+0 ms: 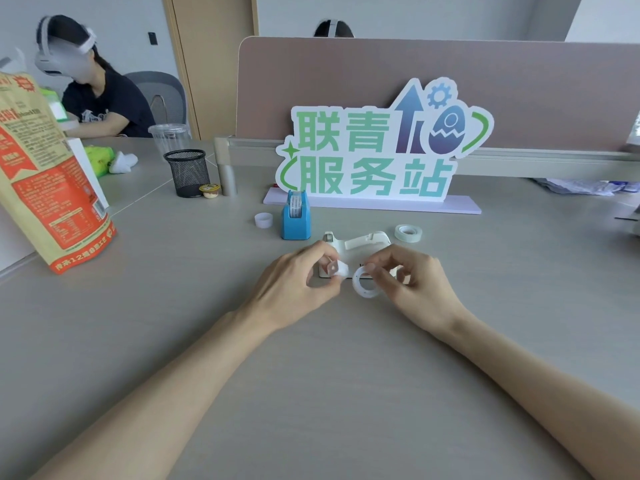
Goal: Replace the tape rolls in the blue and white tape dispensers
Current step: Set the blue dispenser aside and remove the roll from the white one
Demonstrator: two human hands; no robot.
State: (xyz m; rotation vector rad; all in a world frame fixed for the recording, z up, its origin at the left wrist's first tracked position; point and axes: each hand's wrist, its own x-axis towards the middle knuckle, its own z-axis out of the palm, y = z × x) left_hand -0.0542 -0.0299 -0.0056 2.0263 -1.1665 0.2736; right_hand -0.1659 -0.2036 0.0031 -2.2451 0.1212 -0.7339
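Your left hand (294,282) pinches a small white spindle piece (337,269) between thumb and fingertips, and your right hand (412,285) grips a white tape ring (364,283) by its rim, the two parts almost touching above the grey table (173,306). Just behind your hands lies the white tape dispenser (360,242), partly hidden by your fingers; any lettering on its base is covered. To its left the blue tape dispenser (295,220) stands upright with a printed roll in it, the print too small to read. A small white core (263,220) sits left of the blue one, and a clear tape roll (408,233) lies flat to the right of the white one.

Farther back a cut-out sign (374,147) reads 联青服务站 in green, with an arrow, a gear and a cracked egg. A black mesh cup (187,172) with a small yellow-lidded tub (209,190) beside it stands at left, a clear plastic cup (169,136) behind. At far left an orange-and-tan bag (45,174) shows "12" among blurred characters.
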